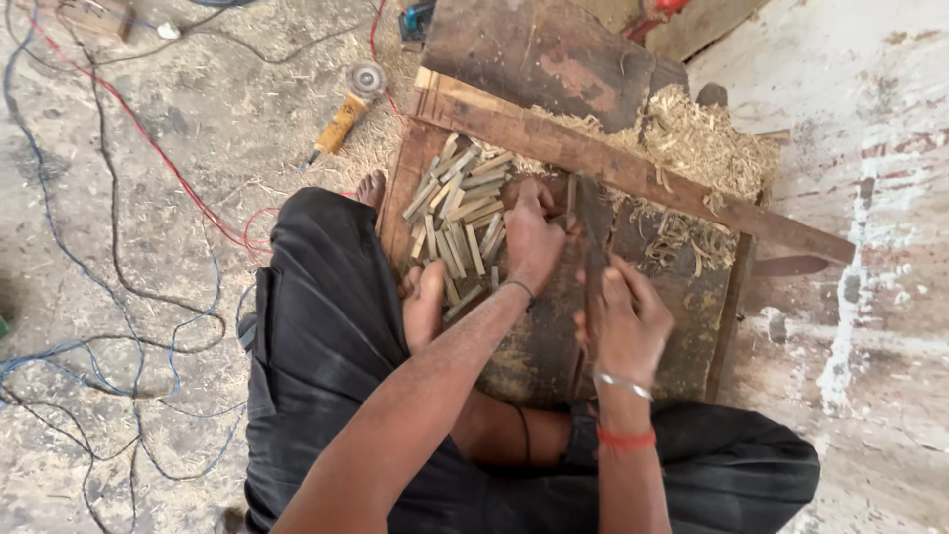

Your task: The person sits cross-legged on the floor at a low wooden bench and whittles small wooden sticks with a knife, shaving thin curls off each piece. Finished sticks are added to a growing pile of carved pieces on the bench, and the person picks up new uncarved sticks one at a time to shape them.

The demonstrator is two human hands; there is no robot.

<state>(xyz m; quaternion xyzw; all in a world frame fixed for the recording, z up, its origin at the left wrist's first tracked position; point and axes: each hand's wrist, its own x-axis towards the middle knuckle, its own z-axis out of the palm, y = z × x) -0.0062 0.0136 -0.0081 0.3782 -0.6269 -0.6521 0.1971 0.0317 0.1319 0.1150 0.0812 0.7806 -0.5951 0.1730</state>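
Observation:
I sit cross-legged in dark trousers at a low wooden work board (pixel 539 346). My left hand (pixel 532 237) presses down on a small wooden piece on the board, fingers closed around it. My right hand (pixel 623 321) grips the handle of a dark flat blade (pixel 593 213) that stands against that piece. A heap of short cut wooden sticks (pixel 460 213) lies just left of my left hand. My bare foot (pixel 423 302) rests on the board below the sticks.
Pale wood shavings (pixel 697 148) pile up at the back right behind a long plank (pixel 633 168). An angle grinder with a yellow handle (pixel 346 109) lies on the dusty floor to the left, among red, blue and black cables (pixel 129 297). A whitewashed surface (pixel 870 198) rises at right.

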